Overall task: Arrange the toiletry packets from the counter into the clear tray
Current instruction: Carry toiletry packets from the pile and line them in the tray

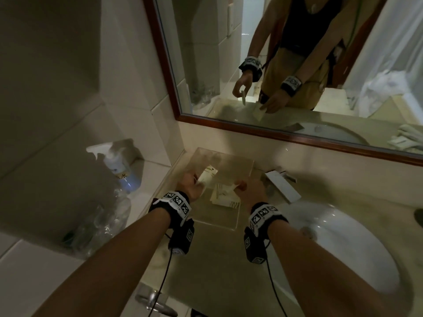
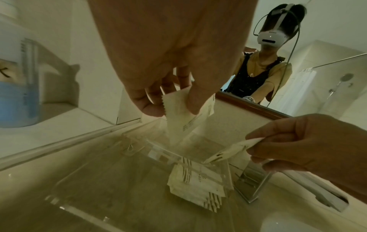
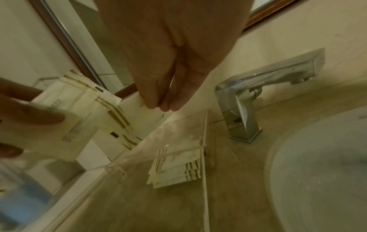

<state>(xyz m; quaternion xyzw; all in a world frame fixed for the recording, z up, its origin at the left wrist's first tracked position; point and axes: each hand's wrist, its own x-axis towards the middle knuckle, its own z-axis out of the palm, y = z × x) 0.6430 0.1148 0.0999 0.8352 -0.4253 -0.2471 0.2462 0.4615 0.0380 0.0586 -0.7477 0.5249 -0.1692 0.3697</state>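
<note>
Now look at the big stone counter point(image 1: 212, 259), with the white sink point(image 1: 338, 243) on your right. On it sits the clear tray point(image 1: 219, 221), and a small pile of packets point(image 2: 195, 183) lies flat inside it. Your left hand point(image 1: 191, 187) pinches one cream packet point(image 2: 187, 116) above the tray. Your right hand point(image 1: 250, 188) pinches another packet point(image 2: 232, 149) by its edge. They look thin, light and bendy, maybe slippery, with dark stripes. Hold each near a corner.
</note>
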